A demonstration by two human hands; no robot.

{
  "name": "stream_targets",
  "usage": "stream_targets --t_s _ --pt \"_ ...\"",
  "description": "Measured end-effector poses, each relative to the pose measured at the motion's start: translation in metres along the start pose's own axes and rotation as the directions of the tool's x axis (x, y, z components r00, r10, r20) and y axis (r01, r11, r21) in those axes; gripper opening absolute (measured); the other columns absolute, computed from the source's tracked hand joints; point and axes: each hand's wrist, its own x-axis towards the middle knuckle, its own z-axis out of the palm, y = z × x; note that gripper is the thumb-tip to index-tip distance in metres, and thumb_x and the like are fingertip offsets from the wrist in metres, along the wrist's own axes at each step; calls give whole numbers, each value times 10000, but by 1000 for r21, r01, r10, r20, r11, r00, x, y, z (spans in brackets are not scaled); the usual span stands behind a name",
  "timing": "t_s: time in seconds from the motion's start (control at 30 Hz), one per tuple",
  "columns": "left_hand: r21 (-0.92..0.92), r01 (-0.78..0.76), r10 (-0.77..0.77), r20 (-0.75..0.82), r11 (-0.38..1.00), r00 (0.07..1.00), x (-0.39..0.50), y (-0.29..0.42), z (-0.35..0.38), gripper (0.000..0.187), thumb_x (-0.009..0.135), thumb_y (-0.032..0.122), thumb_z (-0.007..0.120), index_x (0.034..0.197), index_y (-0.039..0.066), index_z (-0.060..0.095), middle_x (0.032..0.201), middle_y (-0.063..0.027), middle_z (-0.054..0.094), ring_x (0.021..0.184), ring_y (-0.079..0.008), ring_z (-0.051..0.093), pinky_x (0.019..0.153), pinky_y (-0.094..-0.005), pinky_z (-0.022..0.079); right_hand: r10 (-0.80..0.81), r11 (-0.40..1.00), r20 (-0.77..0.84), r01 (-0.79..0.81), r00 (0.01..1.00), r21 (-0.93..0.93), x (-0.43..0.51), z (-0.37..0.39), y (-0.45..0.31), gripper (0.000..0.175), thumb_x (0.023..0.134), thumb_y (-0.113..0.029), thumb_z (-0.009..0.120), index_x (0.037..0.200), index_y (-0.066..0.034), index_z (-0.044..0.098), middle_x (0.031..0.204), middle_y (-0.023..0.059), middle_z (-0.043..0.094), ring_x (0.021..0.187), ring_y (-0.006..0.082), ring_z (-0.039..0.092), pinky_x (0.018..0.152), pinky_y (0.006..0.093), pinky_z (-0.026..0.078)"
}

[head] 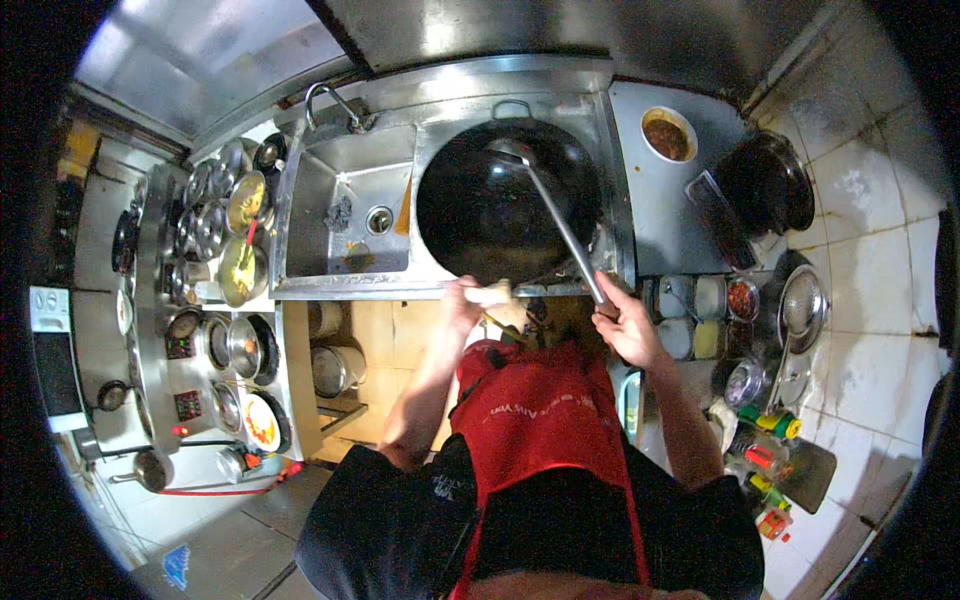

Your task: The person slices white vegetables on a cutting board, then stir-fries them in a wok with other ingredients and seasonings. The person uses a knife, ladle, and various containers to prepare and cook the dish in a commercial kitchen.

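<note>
A large dark wok (495, 217) sits on the steel stove top in front of me. My right hand (631, 328) grips the handle of a long metal wok ladle (561, 214). The ladle slants across the wok, its head inside near the far wall. At the wok's near rim, my left hand (463, 301) is closed on a pale, blurred object (491, 295), apparently a folded cloth. Whether the cloth wraps a wok handle cannot be made out. A loop handle (512, 107) stands at the wok's far side.
Left of the wok lies a steel sink (322, 225) with a curved faucet (330, 97). A bowl of brown sauce (668, 135) and a dark pot (772, 184) stand to the right. Seasoning tubs (709, 296) and a strainer (802, 307) are nearer. Several metal bowls (241, 274) line the left counter.
</note>
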Motion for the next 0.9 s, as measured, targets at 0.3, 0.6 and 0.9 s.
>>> stream_targets --t_s 0.3,0.6,0.9 --pt "979 -203 941 51 19 336 -128 162 28 293 760 9 626 1039 -60 679 888 -163 731 697 -263 649 687 -381 521 -248 927 241 302 938 -222 117 129 -25 812 881 -78 665 1600 -198 308 937 99 646 777 169 620 691 346 520" --pt "955 48 956 294 -292 -24 -174 181 36 702 720 -14 695 1409 33 569 1249 -233 678 1089 -338 705 977 -385 504 -442 889 296 457 847 20 146 200 -22 791 857 -26 646 1581 -142 349 752 41 590 673 127 541 666 295 475" --pt "721 -265 592 -243 640 768 -126 137 27 70 801 89 673 766 44 633 705 -52 583 657 -179 576 592 -372 469 -333 892 292 199 896 407 72 27 -4 735 919 107 546 1586 -106 321 1003 38 629 691 59 556 581 225 494"
